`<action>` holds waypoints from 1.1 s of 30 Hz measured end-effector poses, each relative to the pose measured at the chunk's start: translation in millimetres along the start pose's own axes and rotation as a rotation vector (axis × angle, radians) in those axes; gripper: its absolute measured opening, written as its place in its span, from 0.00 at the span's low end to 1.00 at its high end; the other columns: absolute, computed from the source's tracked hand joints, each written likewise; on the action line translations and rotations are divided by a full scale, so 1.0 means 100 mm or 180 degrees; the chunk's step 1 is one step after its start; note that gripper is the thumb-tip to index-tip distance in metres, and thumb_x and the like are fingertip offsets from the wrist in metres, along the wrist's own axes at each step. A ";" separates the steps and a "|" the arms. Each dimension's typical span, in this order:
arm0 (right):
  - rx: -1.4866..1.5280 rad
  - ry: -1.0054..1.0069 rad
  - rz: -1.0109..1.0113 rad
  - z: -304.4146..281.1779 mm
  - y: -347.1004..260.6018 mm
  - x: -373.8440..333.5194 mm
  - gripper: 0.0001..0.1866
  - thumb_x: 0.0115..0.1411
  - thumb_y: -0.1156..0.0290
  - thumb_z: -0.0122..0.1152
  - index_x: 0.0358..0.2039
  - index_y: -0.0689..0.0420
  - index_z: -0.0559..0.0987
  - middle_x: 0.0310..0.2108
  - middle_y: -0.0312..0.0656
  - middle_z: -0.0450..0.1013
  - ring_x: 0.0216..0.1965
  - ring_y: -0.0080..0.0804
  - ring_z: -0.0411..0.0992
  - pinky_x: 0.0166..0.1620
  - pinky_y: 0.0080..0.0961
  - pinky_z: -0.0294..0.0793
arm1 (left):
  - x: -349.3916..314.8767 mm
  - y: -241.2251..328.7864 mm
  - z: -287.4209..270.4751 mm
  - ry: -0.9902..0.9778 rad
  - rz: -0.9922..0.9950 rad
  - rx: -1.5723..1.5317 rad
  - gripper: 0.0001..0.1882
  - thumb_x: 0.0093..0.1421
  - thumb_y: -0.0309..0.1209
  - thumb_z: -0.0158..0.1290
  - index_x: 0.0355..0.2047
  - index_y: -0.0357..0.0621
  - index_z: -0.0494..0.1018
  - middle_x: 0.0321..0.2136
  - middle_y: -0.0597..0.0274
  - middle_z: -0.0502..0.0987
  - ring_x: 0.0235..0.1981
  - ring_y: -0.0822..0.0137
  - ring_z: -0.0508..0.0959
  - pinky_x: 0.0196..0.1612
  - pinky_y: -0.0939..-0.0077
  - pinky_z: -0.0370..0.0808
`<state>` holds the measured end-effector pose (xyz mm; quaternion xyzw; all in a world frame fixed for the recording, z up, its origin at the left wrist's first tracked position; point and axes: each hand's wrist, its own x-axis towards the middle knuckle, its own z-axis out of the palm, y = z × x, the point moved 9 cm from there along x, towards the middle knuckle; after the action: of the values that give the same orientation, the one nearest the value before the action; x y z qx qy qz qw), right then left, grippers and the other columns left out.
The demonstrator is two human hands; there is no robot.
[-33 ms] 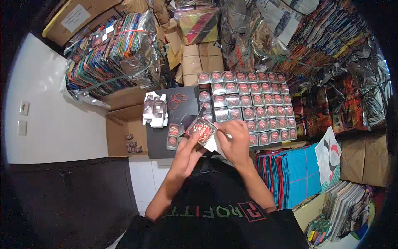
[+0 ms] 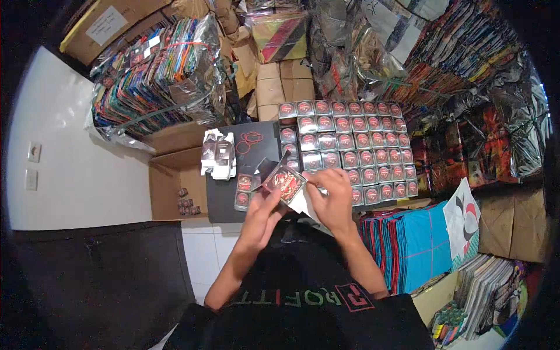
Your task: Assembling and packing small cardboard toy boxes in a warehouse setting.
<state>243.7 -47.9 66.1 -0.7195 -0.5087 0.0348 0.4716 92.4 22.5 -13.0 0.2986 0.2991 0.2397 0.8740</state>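
In front of my chest I hold a small dark printed carton (image 2: 286, 182) with a red and gold design, its end flaps standing out on two sides. My left hand (image 2: 261, 221) grips it from the lower left, thumb on the printed face. The fingers of my right hand (image 2: 331, 201) are closed at its right edge, next to a white inner flap (image 2: 301, 204). Several small clear square cases with red round labels (image 2: 366, 140) are lined up in rows to the right. A few similar cases (image 2: 242, 191) lie just left of the carton, partly hidden by it.
Flattened white and dark cartons (image 2: 219, 154) are stacked on the dark tabletop (image 2: 224, 201), beside red rubber bands (image 2: 251, 139). An open cardboard box (image 2: 169, 189) at the left holds several small items. Wrapped bundles (image 2: 157, 76) and a blue folded stack (image 2: 420, 248) surround the table.
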 end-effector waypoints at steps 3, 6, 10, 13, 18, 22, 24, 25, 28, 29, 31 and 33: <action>0.0169 -0.0049 0.0334 -0.04 0.17 0.02 0.07 0.56 0.74 0.70 0.36 0.59 0.86 0.30 0.43 0.81 0.34 0.42 0.79 0.47 0.36 0.73 | -0.10 0.23 -0.25 0.0796 0.0921 0.1354 0.49 0.57 0.27 0.70 0.72 0.43 0.51 0.65 0.55 0.65 0.66 0.59 0.66 0.68 0.60 0.65; 0.0849 -0.0386 0.1000 0.05 0.36 -0.01 0.09 0.57 0.73 0.72 0.36 0.64 0.85 0.32 0.45 0.82 0.32 0.30 0.81 0.38 0.28 0.78 | -0.13 0.40 -0.26 0.0577 0.1606 0.1873 0.39 0.54 0.27 0.73 0.64 0.40 0.65 0.61 0.55 0.69 0.62 0.65 0.70 0.64 0.65 0.68; 0.1229 -0.0593 0.1195 0.13 0.43 -0.05 0.10 0.58 0.73 0.73 0.38 0.65 0.84 0.33 0.43 0.82 0.35 0.28 0.81 0.40 0.27 0.78 | -0.11 0.50 -0.14 0.0296 0.1512 0.1941 0.17 0.59 0.23 0.68 0.47 0.35 0.76 0.42 0.64 0.81 0.46 0.73 0.79 0.53 0.77 0.74; 0.1283 -0.0588 0.1040 0.11 0.38 -0.03 0.11 0.60 0.73 0.73 0.41 0.65 0.84 0.35 0.40 0.83 0.37 0.23 0.79 0.43 0.24 0.78 | -0.05 0.44 -0.14 0.0232 0.1048 0.1692 0.12 0.64 0.24 0.64 0.46 0.37 0.76 0.40 0.65 0.81 0.42 0.76 0.79 0.47 0.79 0.76; 0.2690 -0.1315 0.1774 0.20 0.42 -0.16 0.11 0.64 0.75 0.69 0.46 0.63 0.86 0.38 0.35 0.82 0.38 0.16 0.76 0.42 0.16 0.74 | 0.00 0.42 -0.25 0.0378 0.0921 0.1333 0.11 0.67 0.27 0.62 0.47 0.37 0.76 0.41 0.64 0.82 0.41 0.77 0.79 0.47 0.78 0.77; 0.2355 -0.1919 0.1656 0.24 0.44 -0.20 0.14 0.62 0.71 0.73 0.47 0.62 0.87 0.37 0.34 0.83 0.36 0.16 0.75 0.40 0.19 0.74 | 0.01 0.41 -0.19 0.0318 0.0949 0.1491 0.13 0.68 0.29 0.62 0.48 0.36 0.75 0.41 0.64 0.82 0.42 0.77 0.79 0.47 0.78 0.77; 0.2416 -0.1879 0.1632 0.24 0.42 -0.19 0.14 0.62 0.71 0.73 0.47 0.62 0.87 0.36 0.34 0.83 0.36 0.15 0.74 0.40 0.19 0.74 | -0.01 0.45 -0.09 0.0323 0.0976 0.1683 0.10 0.69 0.29 0.60 0.46 0.37 0.75 0.39 0.65 0.82 0.40 0.77 0.79 0.46 0.78 0.76; 0.2472 -0.1845 0.1603 0.25 0.40 -0.18 0.14 0.62 0.70 0.74 0.46 0.62 0.87 0.36 0.34 0.83 0.35 0.15 0.74 0.39 0.19 0.73 | -0.01 0.46 -0.06 0.0331 0.1009 0.1871 0.08 0.69 0.28 0.59 0.45 0.38 0.75 0.37 0.65 0.82 0.39 0.77 0.79 0.45 0.78 0.76; 0.2367 -0.1953 0.1464 0.26 0.36 -0.19 0.15 0.61 0.68 0.74 0.45 0.62 0.87 0.35 0.34 0.82 0.34 0.16 0.74 0.39 0.20 0.74 | -0.01 0.45 -0.06 0.0358 0.1212 0.1999 0.09 0.69 0.28 0.60 0.45 0.37 0.74 0.37 0.66 0.81 0.38 0.78 0.78 0.44 0.80 0.75; 0.2370 -0.1960 0.1464 0.27 0.34 -0.19 0.15 0.61 0.68 0.74 0.45 0.62 0.87 0.35 0.34 0.82 0.34 0.16 0.74 0.39 0.20 0.74 | -0.01 0.45 -0.06 0.0366 0.1212 0.2000 0.09 0.69 0.28 0.60 0.45 0.37 0.74 0.37 0.66 0.81 0.38 0.78 0.78 0.44 0.80 0.75; 0.2144 -0.1822 0.1256 0.25 0.26 -0.14 0.14 0.60 0.66 0.76 0.41 0.63 0.87 0.32 0.35 0.81 0.33 0.18 0.74 0.38 0.23 0.74 | -0.02 0.37 -0.02 0.0172 0.1063 0.1843 0.12 0.68 0.27 0.61 0.47 0.37 0.72 0.40 0.63 0.82 0.40 0.77 0.79 0.46 0.80 0.76; 0.1901 -0.1713 0.1198 0.24 0.24 -0.12 0.12 0.59 0.68 0.75 0.37 0.63 0.86 0.31 0.34 0.80 0.33 0.17 0.72 0.38 0.22 0.73 | -0.04 0.33 0.01 0.0164 0.1057 0.1833 0.12 0.69 0.26 0.60 0.48 0.37 0.71 0.40 0.63 0.82 0.40 0.77 0.79 0.44 0.80 0.76</action>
<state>242.0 -42.4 30.8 -0.5971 -0.4411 0.4515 0.4950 81.9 43.5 11.1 0.5719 0.3238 0.2920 0.6948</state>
